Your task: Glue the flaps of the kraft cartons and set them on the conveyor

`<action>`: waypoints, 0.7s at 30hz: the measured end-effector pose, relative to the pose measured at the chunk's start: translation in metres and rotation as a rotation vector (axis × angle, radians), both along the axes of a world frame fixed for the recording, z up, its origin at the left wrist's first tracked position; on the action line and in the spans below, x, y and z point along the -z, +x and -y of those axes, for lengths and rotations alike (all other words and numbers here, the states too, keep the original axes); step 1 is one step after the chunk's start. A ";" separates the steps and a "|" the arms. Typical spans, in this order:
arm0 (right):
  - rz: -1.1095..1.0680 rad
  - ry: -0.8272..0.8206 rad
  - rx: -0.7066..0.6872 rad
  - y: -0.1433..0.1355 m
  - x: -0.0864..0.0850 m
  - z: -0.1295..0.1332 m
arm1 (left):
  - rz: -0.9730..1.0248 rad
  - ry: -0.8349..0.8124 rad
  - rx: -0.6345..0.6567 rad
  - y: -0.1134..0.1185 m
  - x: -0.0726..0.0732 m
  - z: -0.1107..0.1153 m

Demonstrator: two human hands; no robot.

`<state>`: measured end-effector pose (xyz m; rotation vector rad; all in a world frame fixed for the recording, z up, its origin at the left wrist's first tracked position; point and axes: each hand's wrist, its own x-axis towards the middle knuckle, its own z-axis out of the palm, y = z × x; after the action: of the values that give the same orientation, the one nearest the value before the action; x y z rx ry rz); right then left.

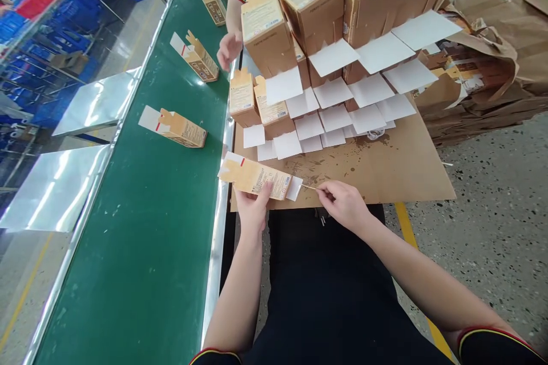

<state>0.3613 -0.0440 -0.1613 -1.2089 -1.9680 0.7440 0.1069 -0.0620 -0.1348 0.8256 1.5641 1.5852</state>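
My left hand (253,208) is wrapped round a tan printed carton (257,178), its thumb on the printed face. The carton lies tilted, with a red mark near its left end and a white flap (294,188) sticking out at its right end. My right hand (340,202) pinches a thin light stick (309,186), whose far tip reaches the white flap. Both hands are over the front edge of a brown cardboard sheet (385,165). Just beyond them stand stacked cartons (270,40) with white flaps hanging open.
On the left runs a green conveyor (141,251) with a metal rail, carrying several upright cartons (184,128). Across the stack, another person's hand (230,48) is beside the conveyor. Crumpled brown paper (500,57) lies at the right. Metal side shelves (55,182) flank the conveyor.
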 end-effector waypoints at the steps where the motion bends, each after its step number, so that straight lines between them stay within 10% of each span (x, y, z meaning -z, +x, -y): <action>1: -0.021 0.001 0.035 0.002 0.000 -0.001 | -0.032 0.005 0.005 0.003 0.001 0.001; 21: -0.189 -0.176 0.317 0.044 -0.035 0.026 | -0.339 -0.038 0.074 0.027 0.008 0.012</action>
<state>0.4051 -0.0702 -0.1260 -1.4556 -1.5357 0.8440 0.1340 -0.0737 -0.1429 1.1645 1.7690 1.4109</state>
